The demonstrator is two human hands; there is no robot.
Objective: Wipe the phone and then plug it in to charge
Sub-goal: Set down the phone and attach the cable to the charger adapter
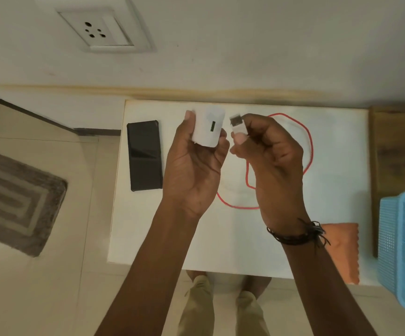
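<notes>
The left hand (194, 163) grips a white boxy charger adapter (208, 128); the right hand (273, 161) pinches the white USB plug (237, 124) of a red cable (309, 141) just beside it. The black slab phone (144, 155) lies on the white table (337, 180), left.

Both forearms reach forward; left hand (194, 163) cupped palm-up in a closed grip, right hand (273, 161) pinching with thumb and fingertips.

The room is dim and warm, the light soft and even, with only faint shadows. Motion blur smears the metal plug (235, 120) just past the right hand's fingertips (240, 139) and the white adapter (208, 128) between the left fingers (188, 120). Wide-angle distortion bends the edges; the wall socket (97, 29) looks soft.
</notes>
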